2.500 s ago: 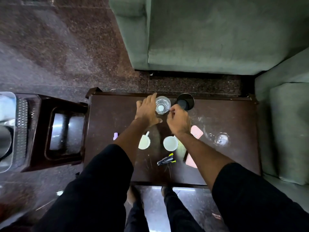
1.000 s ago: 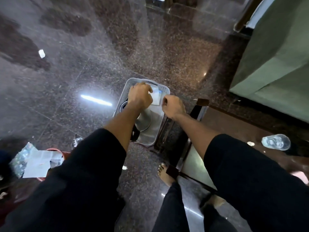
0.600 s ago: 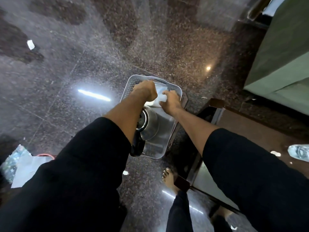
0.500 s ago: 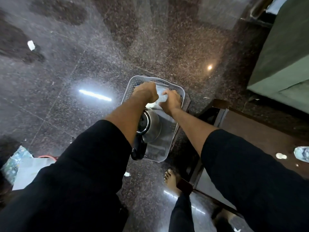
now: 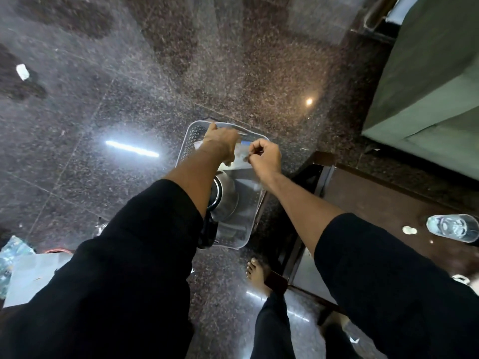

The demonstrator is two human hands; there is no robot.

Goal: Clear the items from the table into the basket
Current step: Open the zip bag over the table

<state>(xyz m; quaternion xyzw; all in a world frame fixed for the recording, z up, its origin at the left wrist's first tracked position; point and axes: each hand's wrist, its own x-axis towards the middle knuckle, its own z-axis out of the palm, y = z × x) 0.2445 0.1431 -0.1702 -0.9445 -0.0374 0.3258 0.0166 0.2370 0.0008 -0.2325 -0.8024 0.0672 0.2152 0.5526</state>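
Note:
A clear plastic basket stands on the granite floor left of the dark wooden table. Inside it lies a steel pot with a black handle. Both my hands are over the basket's far end. My left hand has its fingers curled down against a clear drinking glass, which shows only as a pale blur between the hands. My right hand hovers just right of the glass with curled fingers; whether it touches the glass is unclear. A second clear glass stands on the table at the right edge.
A small white object lies on the table beside the second glass. A low glass-topped side table stands between the basket and the table. A green sofa fills the upper right. Papers lie on the floor at lower left.
I turned from the table to the basket carrying the glass in both hands and lowered it in. Since half a second ago my right hand's fingers have drawn back slightly from the glass.

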